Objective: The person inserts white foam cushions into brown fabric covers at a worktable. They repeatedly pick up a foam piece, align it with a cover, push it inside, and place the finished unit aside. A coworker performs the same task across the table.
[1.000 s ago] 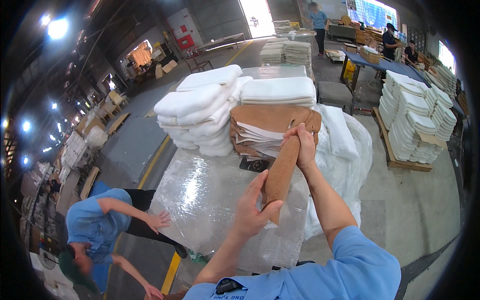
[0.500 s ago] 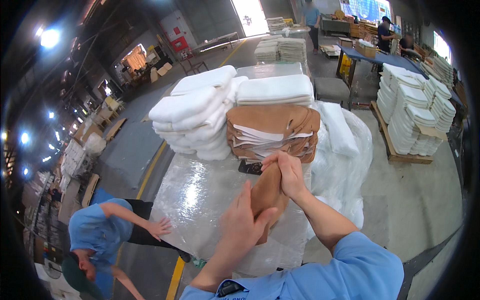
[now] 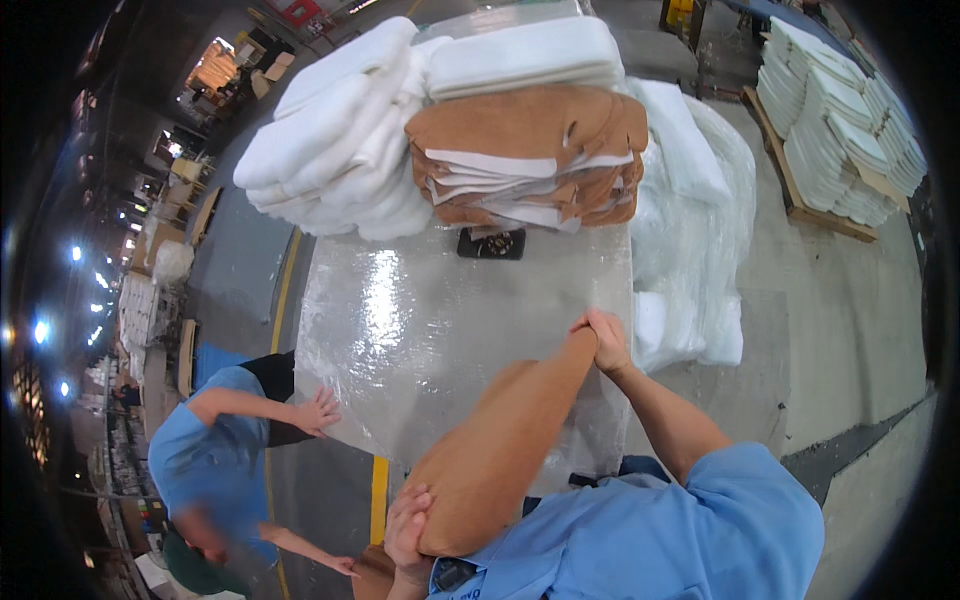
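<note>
While your right hand (image 3: 605,338) pinches the far tip and your left hand (image 3: 408,530) grips the near end, the tan piece (image 3: 500,440) hangs above the plastic-covered table (image 3: 420,330), not yet stacked.

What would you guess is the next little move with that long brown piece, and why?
Probably lowering it flat onto the plastic-covered table. The right hand pinches the far tip of the brown piece, the left hand grips its near end by the chest, and it hangs above the bare shiny surface before the brown stack.
</note>
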Demonstrator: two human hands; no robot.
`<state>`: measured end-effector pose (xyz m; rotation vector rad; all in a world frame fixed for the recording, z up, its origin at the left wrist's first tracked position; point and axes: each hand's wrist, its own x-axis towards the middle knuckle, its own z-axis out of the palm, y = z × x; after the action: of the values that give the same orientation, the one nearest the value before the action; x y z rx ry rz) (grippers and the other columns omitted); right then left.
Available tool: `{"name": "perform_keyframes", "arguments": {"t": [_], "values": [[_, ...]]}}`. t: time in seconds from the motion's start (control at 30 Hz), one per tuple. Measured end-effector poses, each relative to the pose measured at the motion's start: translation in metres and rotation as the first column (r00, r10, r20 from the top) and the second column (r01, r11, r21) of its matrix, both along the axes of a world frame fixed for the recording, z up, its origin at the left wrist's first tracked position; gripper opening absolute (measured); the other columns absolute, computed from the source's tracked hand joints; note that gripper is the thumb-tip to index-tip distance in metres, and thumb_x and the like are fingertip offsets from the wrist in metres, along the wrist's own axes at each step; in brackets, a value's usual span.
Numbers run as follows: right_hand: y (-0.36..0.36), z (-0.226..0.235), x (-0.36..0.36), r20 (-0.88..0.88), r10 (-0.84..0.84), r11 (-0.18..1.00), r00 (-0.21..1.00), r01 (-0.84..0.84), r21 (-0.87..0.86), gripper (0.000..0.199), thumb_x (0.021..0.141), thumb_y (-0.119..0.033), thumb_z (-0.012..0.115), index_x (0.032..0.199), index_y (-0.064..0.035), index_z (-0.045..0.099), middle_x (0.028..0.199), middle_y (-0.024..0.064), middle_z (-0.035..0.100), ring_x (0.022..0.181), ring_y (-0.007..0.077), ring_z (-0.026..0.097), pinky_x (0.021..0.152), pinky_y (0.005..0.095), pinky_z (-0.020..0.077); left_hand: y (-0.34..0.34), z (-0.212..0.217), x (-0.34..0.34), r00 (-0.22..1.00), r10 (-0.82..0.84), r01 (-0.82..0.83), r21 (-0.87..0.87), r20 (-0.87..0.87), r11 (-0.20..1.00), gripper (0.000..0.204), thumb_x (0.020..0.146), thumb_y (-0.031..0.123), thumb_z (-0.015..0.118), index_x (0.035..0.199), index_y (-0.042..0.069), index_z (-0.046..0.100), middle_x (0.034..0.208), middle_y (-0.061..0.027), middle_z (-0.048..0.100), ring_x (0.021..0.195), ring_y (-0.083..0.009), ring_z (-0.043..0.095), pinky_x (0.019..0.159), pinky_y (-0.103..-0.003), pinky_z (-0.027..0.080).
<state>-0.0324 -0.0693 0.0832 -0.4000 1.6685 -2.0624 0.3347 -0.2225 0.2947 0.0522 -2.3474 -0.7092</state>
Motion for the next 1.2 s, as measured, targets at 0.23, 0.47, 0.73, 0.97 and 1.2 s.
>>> {"name": "perform_keyframes", "arguments": {"t": [0.23,0.47,0.73,0.97,1.2], "values": [[-0.042,0.001,0.034,0.234,-0.008,0.995,0.972,0.03,-0.092,0.063,0.109,-0.05,0.046,0.08,0.0006,0.07,0.079,0.0086,0.068,0.076,0.0184,0.062,0.075,0.0336,0.05,-0.009,-0.016,0.092,0.788,0.353,-0.558,0.341,0.505,0.756,0.072,0.085,0.003,0.081,0.148,-0.003,0.045,0.136,-0.0175,0.063,0.132,-0.0305,0.059,0.116,-0.043,0.042],[-0.069,0.025,0.037,0.37,-0.148,0.977,0.917,0.193,-0.089,0.065,0.108,-0.054,0.051,0.076,-0.0002,0.069,0.074,0.0062,0.065,0.072,0.0169,0.059,0.074,0.0323,0.0483,0.005,-0.031,0.083,0.823,0.307,-0.567,0.668,0.478,0.482,0.065,0.081,-0.002,0.083,0.14,-0.002,0.055,0.131,-0.0132,0.066,0.12,-0.0225,0.064,0.105,-0.038,0.051],[-0.04,0.026,-0.012,0.254,-0.109,0.965,0.961,0.164,-0.205,0.066,0.109,-0.054,0.049,0.075,-0.001,0.067,0.073,0.0078,0.066,0.068,0.0164,0.063,0.068,0.0299,0.0498,0.043,-0.059,-0.031,0.735,0.09,-0.318,0.225,0.672,0.921,0.072,0.093,0.022,0.078,0.151,-0.005,0.045,0.137,-0.0285,0.062,0.127,-0.0401,0.063,0.107,-0.043,0.049],[-0.026,-0.002,-0.006,0.368,-0.119,0.941,0.922,0.223,-0.253,0.064,0.109,-0.054,0.047,0.08,-0.0002,0.067,0.071,0.0118,0.067,0.065,0.0211,0.067,0.064,0.0329,0.0536,0.024,-0.081,-0.056,0.543,-0.243,-0.238,0.425,0.804,0.873,0.085,0.102,0.046,0.065,0.161,-0.003,0.029,0.154,-0.0314,0.048,0.143,-0.0425,0.049,0.117,-0.044,0.041],[-0.007,-0.011,0.0,0.381,-0.071,0.943,0.922,0.186,-0.276,0.064,0.111,-0.051,0.034,0.084,-0.003,0.066,0.074,0.0137,0.07,0.074,0.0236,0.067,0.078,0.0357,0.0545,0.015,-0.146,-0.077,0.569,-0.467,-0.295,0.698,0.677,0.652,0.079,0.111,0.063,0.019,0.17,0.011,0.011,0.173,-0.0202,0.021,0.161,-0.0316,0.017,0.13,-0.038,0.012]]}}
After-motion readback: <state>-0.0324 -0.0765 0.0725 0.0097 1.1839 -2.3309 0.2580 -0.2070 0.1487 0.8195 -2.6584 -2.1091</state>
